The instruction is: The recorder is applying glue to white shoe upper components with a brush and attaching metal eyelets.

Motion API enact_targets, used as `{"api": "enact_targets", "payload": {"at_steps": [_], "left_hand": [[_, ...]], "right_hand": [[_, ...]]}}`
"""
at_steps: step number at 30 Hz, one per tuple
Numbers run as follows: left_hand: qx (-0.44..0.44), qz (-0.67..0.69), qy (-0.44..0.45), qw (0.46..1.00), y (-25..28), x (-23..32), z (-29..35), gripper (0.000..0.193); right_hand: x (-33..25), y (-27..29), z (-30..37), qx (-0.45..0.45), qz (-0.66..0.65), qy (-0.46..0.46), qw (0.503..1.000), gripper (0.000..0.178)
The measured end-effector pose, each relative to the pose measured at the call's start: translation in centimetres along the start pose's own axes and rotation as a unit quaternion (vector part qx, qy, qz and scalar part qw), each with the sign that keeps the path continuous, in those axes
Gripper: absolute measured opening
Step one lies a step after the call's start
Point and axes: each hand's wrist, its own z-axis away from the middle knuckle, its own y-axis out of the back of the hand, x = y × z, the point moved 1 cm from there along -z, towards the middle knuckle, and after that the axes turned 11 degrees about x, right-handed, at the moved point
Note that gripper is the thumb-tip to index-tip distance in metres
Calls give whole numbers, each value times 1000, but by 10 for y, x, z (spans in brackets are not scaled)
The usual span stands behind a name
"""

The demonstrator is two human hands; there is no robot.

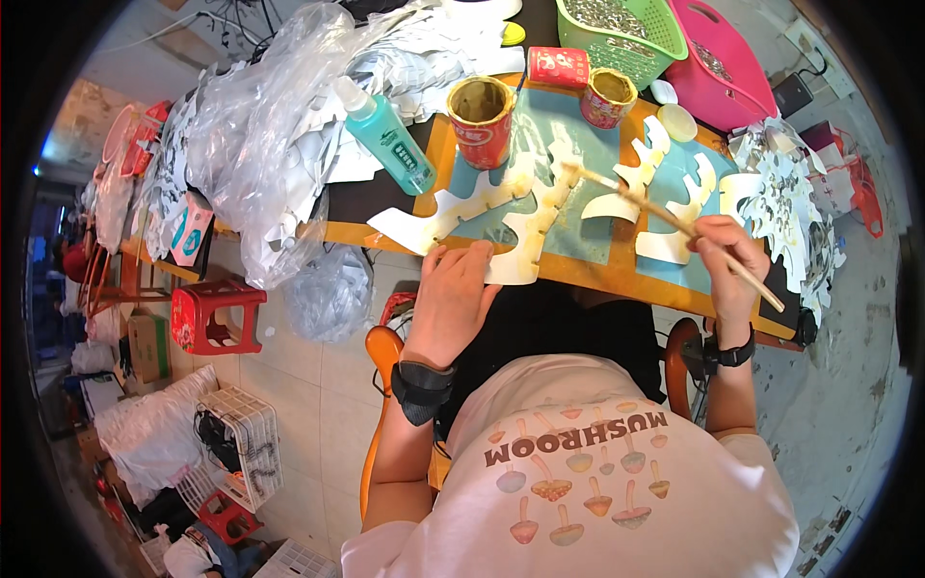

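My right hand (730, 255) is closed around a long wooden-handled brush (665, 210), whose tip reaches left to a white, branch-shaped cutout (528, 229) smeared with yellowish paste. At the table's near edge, my left hand (455, 289) lies with its fingers flat, touching the near end of this cutout; its thumb is partly hidden. Left of it lies a similar pasted cutout (453, 217). More curved cutouts (641, 164) rest on the right of the blue mat (590, 231). Beyond them stands a red open can (482, 125) with yellowish paste around its rim.
A teal spray bottle (390, 140) leans at the left, beside plastic bags (255, 135) and white scraps. At the back are a smaller can (609, 96), a green basket (636, 43) and a pink basket (723, 72) holding small pieces. White cutouts pile up right (782, 212). A red stool (217, 318) stands left.
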Motion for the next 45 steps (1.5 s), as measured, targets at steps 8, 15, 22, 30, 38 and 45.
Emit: {"api": "enact_targets", "payload": {"at_steps": [8,15,22,30,38,45], "left_hand": [[5,5,-2,1000,0,1,1,43],[12,3,-6,1000,-1,1,2,42],[14,-2,-12,1000,-2,0,3,42],[23,1,-10,1000,-3,1,2,42],[26,0,-13,1000,-2,2,2,41],[27,-7,-14,1000,-4,-1,4,41]], "right_hand": [[-12,-23,7,-104,74,74,989,10],[-15,-29,13,-139,60,91,984,10],[-4,-25,26,-102,-48,-69,991,7],[2,-32,37,-112,-31,-170,978,9],[1,-33,52,-136,-5,-125,983,19],[4,-26,59,-213,59,74,972,20]]}}
